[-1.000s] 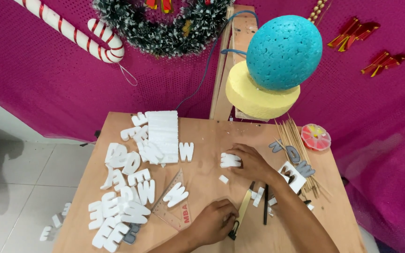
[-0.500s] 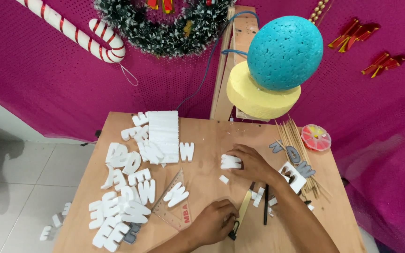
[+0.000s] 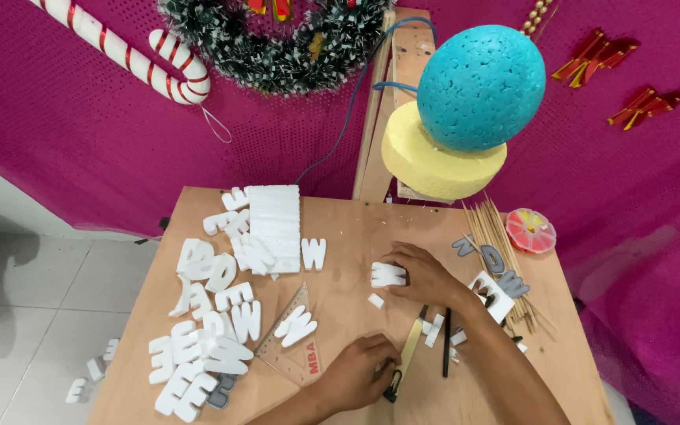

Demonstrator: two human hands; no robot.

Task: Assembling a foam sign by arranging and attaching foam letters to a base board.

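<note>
White foam letter (image 3: 388, 275) on the wooden table (image 3: 348, 228) near centre, pinched in right hand (image 3: 423, 271); left hand (image 3: 360, 378) closed around yellow craft knife (image 3: 403, 362). Seemingly mid-trimming; next, probably steadying the letter before any cut

Two bare forearms, left hand (image 3: 360, 374), right hand (image 3: 423, 275); no sleeves visible.

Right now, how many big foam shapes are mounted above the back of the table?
2. A blue foam ball sits at upper right, and a yellow foam disc lies directly beneath it, touching it. Others may be out of frame.
</note>
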